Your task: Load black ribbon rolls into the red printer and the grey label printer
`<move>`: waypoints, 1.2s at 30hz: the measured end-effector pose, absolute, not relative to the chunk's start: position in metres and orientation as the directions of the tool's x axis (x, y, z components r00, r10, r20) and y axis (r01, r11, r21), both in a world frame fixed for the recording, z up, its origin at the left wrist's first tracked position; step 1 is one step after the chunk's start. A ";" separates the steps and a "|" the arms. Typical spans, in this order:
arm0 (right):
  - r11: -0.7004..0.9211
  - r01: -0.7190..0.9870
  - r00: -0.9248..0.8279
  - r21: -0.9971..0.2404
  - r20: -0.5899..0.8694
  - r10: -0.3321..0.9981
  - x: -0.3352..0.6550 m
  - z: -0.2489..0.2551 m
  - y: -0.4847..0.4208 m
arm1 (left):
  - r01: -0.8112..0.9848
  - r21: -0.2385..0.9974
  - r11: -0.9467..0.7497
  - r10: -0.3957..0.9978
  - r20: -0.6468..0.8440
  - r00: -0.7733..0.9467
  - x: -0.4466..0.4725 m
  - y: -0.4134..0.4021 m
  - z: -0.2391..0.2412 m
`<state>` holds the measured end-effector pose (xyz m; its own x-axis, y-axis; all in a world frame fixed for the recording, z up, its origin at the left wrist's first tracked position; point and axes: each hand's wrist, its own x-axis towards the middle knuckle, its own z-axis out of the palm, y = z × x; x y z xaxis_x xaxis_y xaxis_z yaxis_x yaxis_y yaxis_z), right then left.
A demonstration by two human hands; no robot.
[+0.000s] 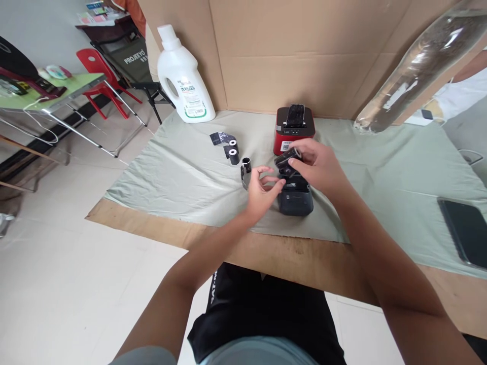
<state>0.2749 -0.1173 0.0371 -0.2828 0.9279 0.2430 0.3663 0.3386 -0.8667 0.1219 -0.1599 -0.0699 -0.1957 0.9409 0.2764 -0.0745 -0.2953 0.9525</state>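
My right hand (318, 165) grips a dark roll (286, 159), tilted between thumb and fingers just above a small black printer (296, 204). The printer's top appears raised, though the roll and fingers partly cover it. Close by on the left is my left hand (261, 194), its fingers apart and holding nothing, the thumb tip near the printer's edge. Beside that hand stands a black roll with a loose strip (246, 165). Two more small black rolls (233, 155) lie farther back, strips trailing from them. Behind the black printer sits a red and black printer (294, 126) with a dark strip sticking up.
A white jug (187, 81) stands at the back left of the cloth-covered table (182, 177), against a cardboard wall (266, 61). A plastic-wrapped tube (418, 66) leans at the back right. A phone (466, 230) lies on the right. Another person's arm (470, 68) shows at the far right.
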 end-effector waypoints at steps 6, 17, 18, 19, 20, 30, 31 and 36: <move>0.506 0.722 -0.412 -0.471 0.294 0.862 0.204 0.053 -0.063 | 0.226 0.871 -0.437 0.898 0.434 0.066 0.132 -0.167 -0.082; 0.436 0.873 -0.461 -0.221 -0.079 0.884 0.134 0.015 -0.017 | 0.278 0.772 -0.571 0.817 0.568 0.101 0.125 -0.165 -0.084; 0.446 0.870 -0.465 -0.211 -0.053 0.884 0.135 0.019 -0.018 | 0.276 0.773 -0.572 0.817 0.567 0.106 0.126 -0.166 -0.084; 0.465 0.862 -0.477 -0.204 -0.010 0.879 0.134 0.025 -0.019 | 0.276 0.774 -0.570 0.818 0.564 0.111 0.127 -0.166 -0.084; 0.493 0.846 -0.496 -0.201 0.040 0.868 0.133 0.030 -0.021 | 0.277 0.775 -0.567 0.821 0.559 0.115 0.128 -0.166 -0.085; 0.502 0.836 -0.531 -0.219 -0.094 0.842 0.079 0.026 -0.033 | 0.326 0.823 -0.465 0.880 0.472 0.063 0.120 -0.158 -0.099; 0.509 0.831 -0.538 -0.223 -0.090 0.838 0.080 0.024 -0.033 | 0.334 0.824 -0.458 0.883 0.465 0.064 0.120 -0.158 -0.099; 0.587 0.680 -0.620 -0.439 0.084 0.780 0.114 0.027 -0.031 | 0.429 0.725 -0.540 0.831 0.541 0.131 0.122 -0.166 -0.091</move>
<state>0.1139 -0.0313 0.0268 -0.6199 0.7802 0.0839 0.6797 0.5873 -0.4395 0.1223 -0.1656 -0.0914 0.1307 0.8306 0.5413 0.4288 -0.5396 0.7245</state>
